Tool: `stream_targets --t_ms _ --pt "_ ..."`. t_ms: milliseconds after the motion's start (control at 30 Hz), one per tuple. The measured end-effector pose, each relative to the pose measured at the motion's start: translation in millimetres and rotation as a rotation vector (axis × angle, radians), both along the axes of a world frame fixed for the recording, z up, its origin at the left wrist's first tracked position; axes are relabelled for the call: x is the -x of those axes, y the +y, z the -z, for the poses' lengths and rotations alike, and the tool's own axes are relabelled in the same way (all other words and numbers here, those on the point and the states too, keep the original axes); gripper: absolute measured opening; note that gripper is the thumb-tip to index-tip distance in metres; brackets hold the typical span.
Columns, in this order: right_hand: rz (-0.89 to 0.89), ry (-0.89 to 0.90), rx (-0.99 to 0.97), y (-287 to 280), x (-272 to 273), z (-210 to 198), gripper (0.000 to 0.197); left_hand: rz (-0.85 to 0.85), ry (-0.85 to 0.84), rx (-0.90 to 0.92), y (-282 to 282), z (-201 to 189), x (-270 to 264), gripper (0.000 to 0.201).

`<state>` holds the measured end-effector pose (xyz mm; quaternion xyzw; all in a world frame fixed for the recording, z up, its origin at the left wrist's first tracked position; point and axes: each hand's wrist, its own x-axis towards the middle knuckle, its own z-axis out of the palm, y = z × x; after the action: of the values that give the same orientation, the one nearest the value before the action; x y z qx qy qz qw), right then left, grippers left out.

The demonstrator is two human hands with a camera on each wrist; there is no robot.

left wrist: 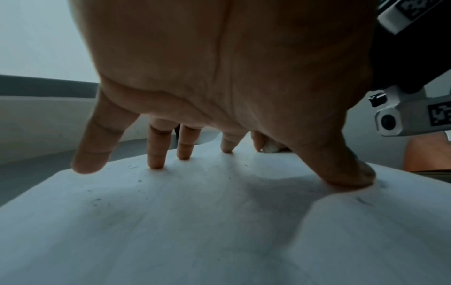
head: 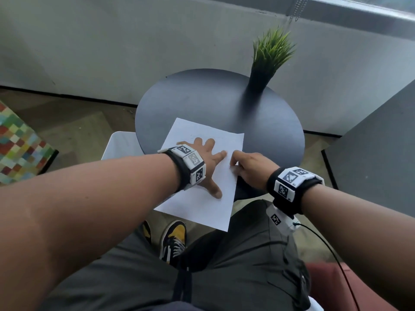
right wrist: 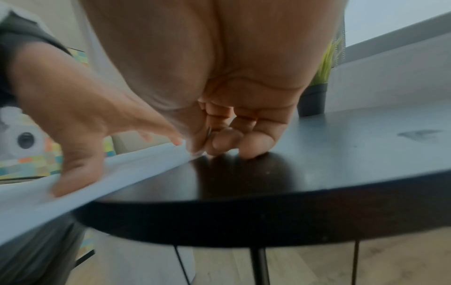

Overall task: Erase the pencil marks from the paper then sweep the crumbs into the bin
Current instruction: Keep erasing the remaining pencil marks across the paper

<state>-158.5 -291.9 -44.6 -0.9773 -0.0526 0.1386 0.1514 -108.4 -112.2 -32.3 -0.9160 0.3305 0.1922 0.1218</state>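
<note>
A white sheet of paper (head: 202, 203) lies on the round black table (head: 224, 104), and its near end overhangs the table's edge. My left hand (head: 202, 158) is spread flat on the paper and presses it down with its fingertips (left wrist: 156, 164). My right hand (head: 238, 162) sits curled at the paper's right edge, beside the left index finger. It pinches a small white eraser (left wrist: 269, 148), mostly hidden by the fingers. Dark eraser crumbs (left wrist: 97, 199) and faint smudges dot the paper near the left hand.
A white bin (head: 119, 144) stands on the floor just left of the table, partly under its edge. A green plant in a black pot (head: 260, 77) stands at the table's far right. My knees and shoes are below the paper's overhanging end.
</note>
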Motion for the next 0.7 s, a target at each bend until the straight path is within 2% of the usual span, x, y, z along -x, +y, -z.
stream_targets --t_ms 67,133,267,300,400,433,500,600,700 --pt "0.125 -0.030 0.024 -6.4 -9.1 -0.7 0.012 -0.023 0.046 -0.017 0.9 0.0 -0.5 0.132" --pt "0.144 -0.058 0.040 -5.9 -9.6 -0.7 0.010 -0.067 0.112 -0.016 2.4 0.5 -1.4 0.134" --pt "-0.194 0.030 0.016 20.0 7.4 -2.6 0.013 -0.090 0.164 0.011 4.1 1.6 -1.2 0.134" --pt "-0.187 0.025 0.025 18.9 3.6 -4.0 0.014 -0.088 0.166 0.015 3.7 1.6 -1.3 0.133" --pt "0.102 -0.024 0.045 -0.2 -20.1 -5.1 0.013 -0.085 0.169 0.022 2.6 3.1 -1.8 0.134" --pt "0.143 -0.032 0.052 -1.7 -22.5 -4.2 0.013 -0.084 0.169 0.021 3.6 3.5 -2.3 0.134" --pt "0.077 -0.035 0.043 10.1 -16.0 -3.5 0.015 -0.079 0.171 0.028 4.6 4.3 -2.9 0.135" --pt "-0.132 -0.013 -0.010 26.8 1.7 -1.7 0.018 -0.081 0.165 0.051 5.3 6.6 -3.9 0.134" --pt "0.070 0.007 0.046 9.7 -17.0 -7.2 0.014 -0.074 0.163 0.028 3.2 6.0 -4.2 0.136"
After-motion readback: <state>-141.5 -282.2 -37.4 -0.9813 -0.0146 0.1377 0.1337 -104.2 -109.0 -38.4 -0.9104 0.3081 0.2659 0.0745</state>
